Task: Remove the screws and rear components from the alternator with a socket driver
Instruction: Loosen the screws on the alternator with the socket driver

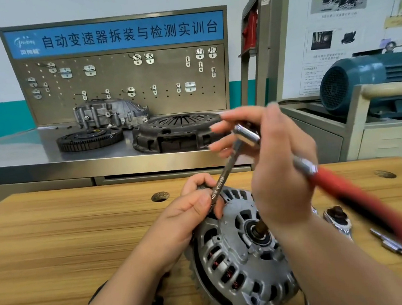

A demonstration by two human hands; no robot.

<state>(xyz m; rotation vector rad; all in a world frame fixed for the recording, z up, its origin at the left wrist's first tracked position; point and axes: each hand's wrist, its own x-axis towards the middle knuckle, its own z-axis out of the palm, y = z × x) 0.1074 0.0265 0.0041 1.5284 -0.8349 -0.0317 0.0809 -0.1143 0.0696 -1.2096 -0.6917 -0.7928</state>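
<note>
A grey alternator point(238, 255) lies on the wooden table point(68, 241), its vented housing and central shaft facing up. My left hand point(196, 207) rests on its upper edge and pinches the dark extension bar point(225, 177) of the socket driver near its lower end. My right hand point(276, 169) holds the chrome ratchet head point(246, 135) above the alternator, fingers stretched out over it. The red handle point(364, 204) slants down to the right, blurred. The bar's tip is hidden behind my left fingers.
Loose sockets point(335, 215) and a chrome adapter point(390, 244) lie on the table to the right. A hole point(160, 196) sits in the tabletop. Behind, a steel bench carries a clutch cover point(175, 135), a flywheel point(89, 139) and a gearbox housing point(109, 114).
</note>
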